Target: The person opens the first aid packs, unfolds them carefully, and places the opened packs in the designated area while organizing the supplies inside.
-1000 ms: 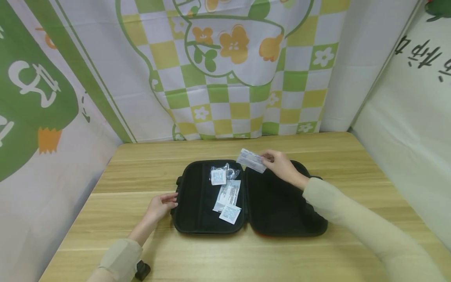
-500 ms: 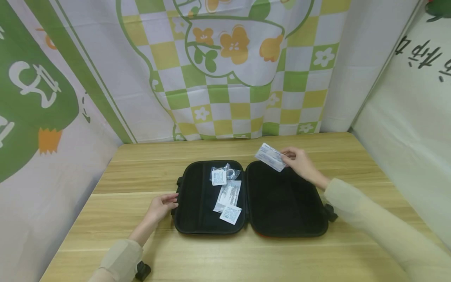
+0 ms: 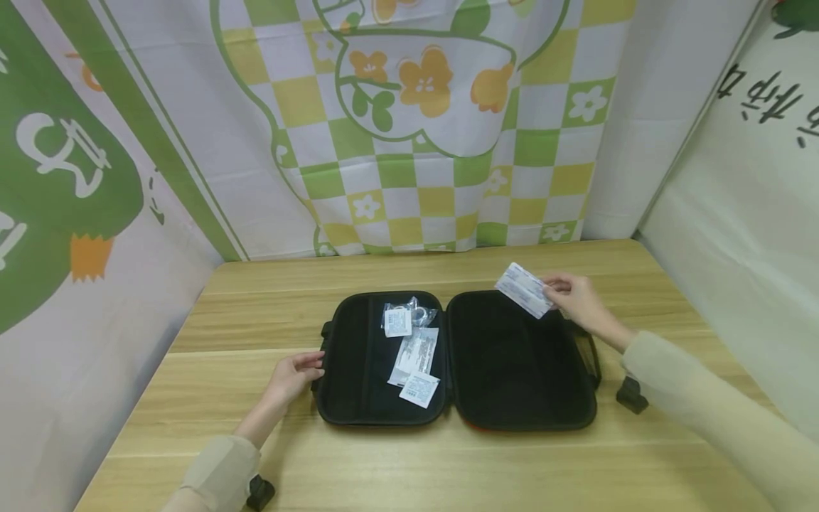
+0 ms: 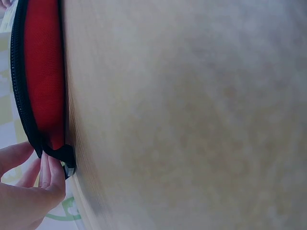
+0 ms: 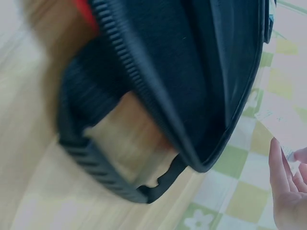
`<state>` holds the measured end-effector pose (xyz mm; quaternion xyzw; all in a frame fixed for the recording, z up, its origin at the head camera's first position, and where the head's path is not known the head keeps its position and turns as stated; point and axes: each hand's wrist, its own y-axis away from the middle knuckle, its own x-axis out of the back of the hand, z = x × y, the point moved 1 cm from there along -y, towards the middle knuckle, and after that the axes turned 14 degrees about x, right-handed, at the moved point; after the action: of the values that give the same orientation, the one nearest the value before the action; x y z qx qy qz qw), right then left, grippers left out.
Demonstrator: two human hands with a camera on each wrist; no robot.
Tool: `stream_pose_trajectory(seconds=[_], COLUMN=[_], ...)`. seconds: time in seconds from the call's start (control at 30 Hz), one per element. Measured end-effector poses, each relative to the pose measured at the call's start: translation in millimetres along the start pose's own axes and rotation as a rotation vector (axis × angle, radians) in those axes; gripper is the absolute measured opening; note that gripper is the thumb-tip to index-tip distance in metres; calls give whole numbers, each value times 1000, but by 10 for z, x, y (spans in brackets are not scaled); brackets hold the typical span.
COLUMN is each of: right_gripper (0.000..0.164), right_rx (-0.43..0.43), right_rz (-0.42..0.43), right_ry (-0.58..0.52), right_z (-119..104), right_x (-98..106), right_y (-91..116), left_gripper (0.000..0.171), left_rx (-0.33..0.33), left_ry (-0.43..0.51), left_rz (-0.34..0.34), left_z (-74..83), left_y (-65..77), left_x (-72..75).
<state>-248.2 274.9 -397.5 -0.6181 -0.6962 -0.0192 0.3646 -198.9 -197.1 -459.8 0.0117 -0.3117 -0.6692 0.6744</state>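
Note:
A zippered case (image 3: 493, 355) lies unfolded on the table, black inside and red outside. My left hand (image 3: 296, 375) is at its left edge; in the left wrist view, thumb and fingers pinch the case's zippered rim (image 4: 29, 115). My right hand (image 3: 579, 302) pinches a flat white printed packet (image 3: 525, 290) by one end, above the back of the case's right half. In the left half lie a longer white packet (image 3: 414, 352), two small square sachets (image 3: 419, 390) and a clear plastic bag (image 3: 421, 313) with ring-shaped contents, partly under one sachet.
The case's black carry handle (image 5: 105, 167) sticks out at its right side. A wooden table (image 3: 409, 469) carries everything, with a patterned green and yellow cloth (image 3: 409, 178) hanging behind. Small black devices (image 3: 632, 395) sit at both wrists.
My right hand has moved to the right with the packet, from over the hinge to over the right half's back edge. The left hand has stayed at the case's edge.

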Motion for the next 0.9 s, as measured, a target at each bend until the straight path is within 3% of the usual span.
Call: stream_pose_trajectory(seconds=[0.3,0.63,0.9], right_gripper=[26,28,28], right_rx=[-107,-221,-260], right_rz=[-27,-51,-62], right_ry=[-3,-20,23], right_z=[87,172,212], right_x=[140,132,117], right_y=[126,218,257], left_gripper=[36,36,36], left_rx=[-8,-8,-21], left_ry=[2,1,-4], left_rz=[12,3,2], left_z=[10,-11,-31], left_y=[16,-4,-22], left_x=[-4,-7,-4])
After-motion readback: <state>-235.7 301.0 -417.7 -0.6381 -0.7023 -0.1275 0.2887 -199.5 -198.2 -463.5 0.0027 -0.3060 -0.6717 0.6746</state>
